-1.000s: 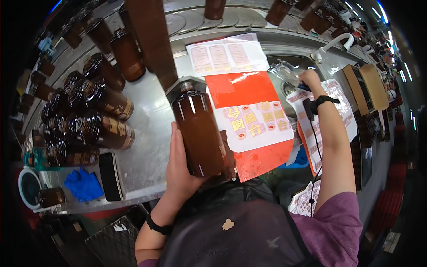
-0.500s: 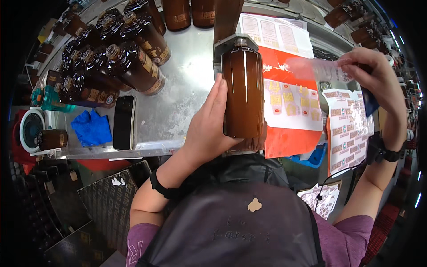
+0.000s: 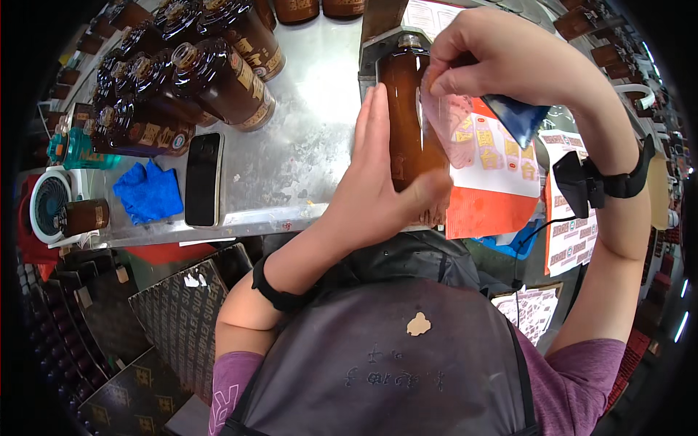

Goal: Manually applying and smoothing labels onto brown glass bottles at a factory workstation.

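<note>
A shiny brown bottle (image 3: 414, 149) without a label lies in a dark metal holder (image 3: 369, 62) at the table's front edge, its neck pointing away from me. My left hand (image 3: 382, 167) grips it, fingers along its left side and thumb across its lower part. Between thumb and fingertips my right hand (image 3: 487, 62) pinches a clear pinkish label film (image 3: 445, 123), which hangs along the bottle's right side. Whether the film touches the glass I cannot tell. A flat dark blue scraper-like piece (image 3: 518, 120) sticks out beneath my right palm.
Printed label sheets (image 3: 502, 156) lie on an orange-red board (image 3: 494, 214) right of the bottle. Several labelled brown bottles (image 3: 222, 83) crowd the table's left, near a phone (image 3: 203, 178), a blue cloth (image 3: 147, 191) and a small fan (image 3: 54, 207). Another label sheet (image 3: 571, 243) stands at the right.
My right hand has swung left with the film, from above the label sheets to the bottle's side. My left thumb has come over the bottle's lower part. The view has shifted slightly.
</note>
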Motion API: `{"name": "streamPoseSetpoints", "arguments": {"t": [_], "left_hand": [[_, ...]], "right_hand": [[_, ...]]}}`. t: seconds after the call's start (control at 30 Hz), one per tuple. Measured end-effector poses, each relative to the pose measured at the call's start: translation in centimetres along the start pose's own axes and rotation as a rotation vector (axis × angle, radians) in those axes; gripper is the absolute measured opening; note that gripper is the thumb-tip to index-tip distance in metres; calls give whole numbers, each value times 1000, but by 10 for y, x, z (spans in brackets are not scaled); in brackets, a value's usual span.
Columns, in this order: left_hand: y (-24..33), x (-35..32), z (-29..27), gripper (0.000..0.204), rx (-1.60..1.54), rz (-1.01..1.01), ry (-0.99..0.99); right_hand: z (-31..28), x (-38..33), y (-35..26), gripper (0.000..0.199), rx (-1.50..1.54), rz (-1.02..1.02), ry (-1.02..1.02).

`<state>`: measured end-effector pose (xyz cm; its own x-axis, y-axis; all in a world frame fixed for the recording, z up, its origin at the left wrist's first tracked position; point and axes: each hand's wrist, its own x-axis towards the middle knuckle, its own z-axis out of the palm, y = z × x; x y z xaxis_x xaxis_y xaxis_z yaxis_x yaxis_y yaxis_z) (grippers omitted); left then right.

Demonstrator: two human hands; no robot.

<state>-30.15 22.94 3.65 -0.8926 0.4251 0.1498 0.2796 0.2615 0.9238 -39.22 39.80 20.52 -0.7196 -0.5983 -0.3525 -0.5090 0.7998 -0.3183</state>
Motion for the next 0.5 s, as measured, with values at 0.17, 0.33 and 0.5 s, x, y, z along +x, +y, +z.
{"name": "streamPoseSetpoints", "arguments": {"t": [0.17,0.33,0.5], "left_hand": [[4,18,13,111,-263,-150,138],[-4,19,21,95,-101,-74,203],[-10,19,22,96,-170,-41,189]], "right_hand": [[13,16,13,23,-95,47,18],[16,15,3,20,-276,88,147],[20,17,14,26,-187,109,199]]}}
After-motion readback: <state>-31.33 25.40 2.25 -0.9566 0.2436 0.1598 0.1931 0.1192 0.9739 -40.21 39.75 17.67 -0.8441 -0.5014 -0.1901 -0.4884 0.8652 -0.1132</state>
